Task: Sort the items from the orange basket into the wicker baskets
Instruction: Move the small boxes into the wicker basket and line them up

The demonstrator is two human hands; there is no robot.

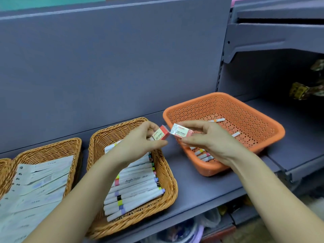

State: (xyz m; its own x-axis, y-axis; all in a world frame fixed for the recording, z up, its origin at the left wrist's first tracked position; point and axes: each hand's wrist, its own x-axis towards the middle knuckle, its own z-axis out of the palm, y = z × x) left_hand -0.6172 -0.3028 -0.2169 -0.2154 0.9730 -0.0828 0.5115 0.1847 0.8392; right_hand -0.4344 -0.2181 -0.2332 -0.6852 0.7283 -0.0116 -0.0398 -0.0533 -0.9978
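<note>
Most sorting is looking done: the left hand [140, 142] and right hand [206, 141] are each pinching an eraser [161, 134], while a few markers [204, 154] are lying in the orange basket [273, 135], at three o'clock of the marker-filled wicker basket [168, 181].

You're standing in a stationery shop: grey slotted retail shelving [201, 188] carries wicker baskets [98, 142] stocked with marker pens [136, 188] and packaged stationery [38, 183].

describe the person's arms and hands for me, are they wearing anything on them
Both forearms are bare up to the frame's edge: no sleeves show. The left hand and right hand wear no gloves, and no rings, watch or bracelet are visible. The fingernails look short and unpainted.
</note>
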